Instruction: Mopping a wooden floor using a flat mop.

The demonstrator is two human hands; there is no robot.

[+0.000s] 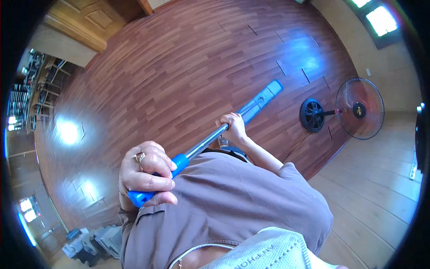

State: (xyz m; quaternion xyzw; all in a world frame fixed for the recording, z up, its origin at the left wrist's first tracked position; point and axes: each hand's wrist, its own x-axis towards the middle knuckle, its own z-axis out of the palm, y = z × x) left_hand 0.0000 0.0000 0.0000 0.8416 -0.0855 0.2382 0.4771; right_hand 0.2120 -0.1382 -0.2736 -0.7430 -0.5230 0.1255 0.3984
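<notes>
A flat mop (pixel 207 141) slants across the view in front of my body. My left hand (pixel 150 168) is wrapped round the blue grip at the upper end of its metal pole, a ring on one finger. Farther down the pole, close to the mop head, my right hand (pixel 234 128) is closed round it. The long, narrow blue mop head (pixel 263 98) points away to the far right over the brown wood-plank floor (pixel 179 71). Part of the mop head near my right hand is hidden.
A fan (pixel 359 109) with a round black base (pixel 311 115) stands at the right, near the wall. Far left are a wooden door (pixel 96 20) and chairs by a long table (pixel 47 85). Grey boxy objects (pixel 107 240) sit at lower left. Light glares off the floor.
</notes>
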